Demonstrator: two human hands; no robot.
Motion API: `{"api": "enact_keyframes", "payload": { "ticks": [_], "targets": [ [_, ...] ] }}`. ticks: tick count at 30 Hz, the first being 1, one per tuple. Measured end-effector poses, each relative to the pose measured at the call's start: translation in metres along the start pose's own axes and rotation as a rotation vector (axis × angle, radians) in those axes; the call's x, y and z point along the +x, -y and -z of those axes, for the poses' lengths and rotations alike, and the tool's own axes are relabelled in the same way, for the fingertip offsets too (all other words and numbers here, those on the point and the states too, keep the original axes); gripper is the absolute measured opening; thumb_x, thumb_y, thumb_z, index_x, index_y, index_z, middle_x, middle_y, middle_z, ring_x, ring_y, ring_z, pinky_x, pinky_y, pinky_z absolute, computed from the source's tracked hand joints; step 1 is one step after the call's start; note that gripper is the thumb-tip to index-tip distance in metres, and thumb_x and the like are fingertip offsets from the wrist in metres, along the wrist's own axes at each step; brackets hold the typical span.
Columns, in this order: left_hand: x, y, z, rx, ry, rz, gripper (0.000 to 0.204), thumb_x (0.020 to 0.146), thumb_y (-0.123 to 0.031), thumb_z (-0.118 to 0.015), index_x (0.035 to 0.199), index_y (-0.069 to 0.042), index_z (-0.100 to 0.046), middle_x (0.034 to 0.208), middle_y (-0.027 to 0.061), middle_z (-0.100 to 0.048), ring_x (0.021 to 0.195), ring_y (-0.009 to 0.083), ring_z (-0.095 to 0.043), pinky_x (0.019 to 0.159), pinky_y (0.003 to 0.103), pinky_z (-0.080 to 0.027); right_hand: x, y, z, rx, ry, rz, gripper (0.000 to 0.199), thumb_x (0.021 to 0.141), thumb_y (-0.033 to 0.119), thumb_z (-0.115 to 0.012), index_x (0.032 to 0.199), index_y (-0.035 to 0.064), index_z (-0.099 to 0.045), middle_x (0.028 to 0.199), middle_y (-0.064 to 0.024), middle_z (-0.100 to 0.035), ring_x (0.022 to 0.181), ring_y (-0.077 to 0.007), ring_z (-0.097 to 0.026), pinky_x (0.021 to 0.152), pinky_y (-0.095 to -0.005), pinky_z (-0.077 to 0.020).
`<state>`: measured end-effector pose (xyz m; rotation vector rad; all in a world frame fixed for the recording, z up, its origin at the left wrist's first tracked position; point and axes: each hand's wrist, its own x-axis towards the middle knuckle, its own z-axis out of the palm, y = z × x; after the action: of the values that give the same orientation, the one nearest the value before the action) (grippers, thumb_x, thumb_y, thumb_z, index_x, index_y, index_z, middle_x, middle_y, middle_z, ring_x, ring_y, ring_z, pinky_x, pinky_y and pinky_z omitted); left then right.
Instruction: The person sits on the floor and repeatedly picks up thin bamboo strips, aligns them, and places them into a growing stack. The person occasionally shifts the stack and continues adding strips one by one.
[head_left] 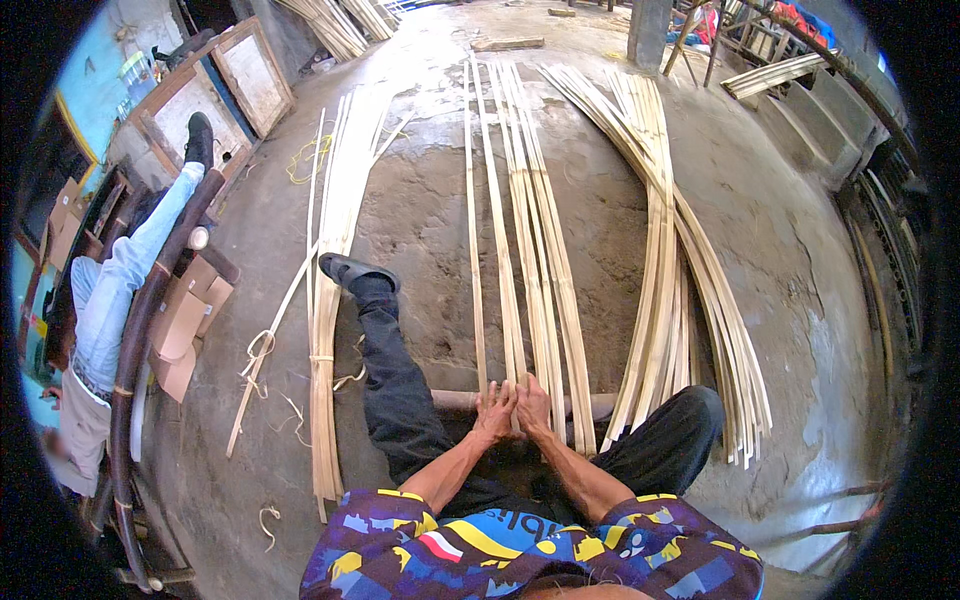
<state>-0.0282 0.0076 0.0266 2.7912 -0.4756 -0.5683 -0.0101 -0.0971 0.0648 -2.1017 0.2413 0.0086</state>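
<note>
Long, pale bamboo strips [540, 240] run away from me across the floor in the middle. Their near ends rest over a brown pole [455, 400] lying crosswise in front of my lap. My left hand [495, 412] is closed on the strips at the left of this group, its fingers bent over them near the pole. Close against it, my right hand [533, 406] grips the neighbouring strips. The fingertips of both hands are partly hidden. My legs are spread on either side of the strips.
A tied bundle of strips [325, 380] lies at left, with loose bindings [258, 355] beside it. Crossed strip bundles [655, 210] lie at right. Another person [125, 290] reclines at far left behind a dark pole [140, 330], near a cardboard box [185, 320].
</note>
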Motion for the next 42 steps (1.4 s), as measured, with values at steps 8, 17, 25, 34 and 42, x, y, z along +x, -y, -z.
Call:
{"api": "enact_keyframes", "payload": {
  "ticks": [8,17,25,34,42],
  "targets": [
    [0.011,0.015,-0.012,0.040,0.028,-0.014,0.089,0.060,-0.039,-0.063,0.130,-0.013,-0.016,0.136,0.0094,-0.010,0.125,0.0353,-0.002,0.093,0.056,-0.012,0.003,-0.018,-0.028,0.061,0.058,0.022,0.026,0.078,0.021,-0.048,0.090,-0.0021,-0.051,0.074,-0.0211,-0.055,0.067,-0.0330,-0.054,0.059,-0.0373,-0.0419],
    [-0.011,0.027,0.002,-0.138,-0.128,-0.042,0.078,0.062,-0.032,-0.064,0.125,-0.005,-0.028,0.134,0.0176,-0.013,0.124,0.0357,-0.007,0.096,0.049,-0.017,-0.014,-0.029,-0.044,0.105,-0.019,0.018,0.035,0.079,0.023,-0.047,0.105,0.0003,-0.047,0.093,-0.0242,-0.053,0.087,-0.0373,-0.052,0.074,-0.0398,-0.0410],
    [-0.001,0.033,0.012,-0.545,-0.429,0.242,0.066,0.063,-0.022,-0.062,0.120,-0.004,-0.033,0.109,0.0167,-0.045,0.100,0.0342,-0.043,0.083,0.052,-0.028,0.006,-0.001,-0.033,0.031,0.241,0.045,0.055,0.074,0.016,-0.053,0.123,0.0052,-0.033,0.087,-0.0241,-0.055,0.076,-0.0344,-0.056,0.068,-0.0390,-0.0429],
    [-0.002,0.033,0.008,-0.439,-0.339,0.262,0.065,0.063,-0.020,-0.060,0.121,-0.011,-0.034,0.103,0.0142,-0.050,0.100,0.0314,-0.041,0.080,0.048,-0.028,-0.001,-0.013,-0.030,-0.016,0.325,0.105,0.056,0.072,0.020,-0.052,0.122,0.0028,-0.033,0.096,-0.0258,-0.052,0.087,-0.0342,-0.053,0.074,-0.0366,-0.0412],
    [0.002,0.051,0.007,-0.376,-0.301,0.237,0.066,0.062,-0.018,-0.056,0.123,-0.006,-0.033,0.102,0.0146,-0.050,0.101,0.0303,-0.040,0.082,0.046,-0.028,0.011,-0.011,-0.037,-0.155,0.453,0.079,0.058,0.071,0.020,-0.056,0.122,0.0021,-0.033,0.099,-0.0257,-0.051,0.091,-0.0372,-0.051,0.076,-0.0388,-0.0410]
  ]
}}
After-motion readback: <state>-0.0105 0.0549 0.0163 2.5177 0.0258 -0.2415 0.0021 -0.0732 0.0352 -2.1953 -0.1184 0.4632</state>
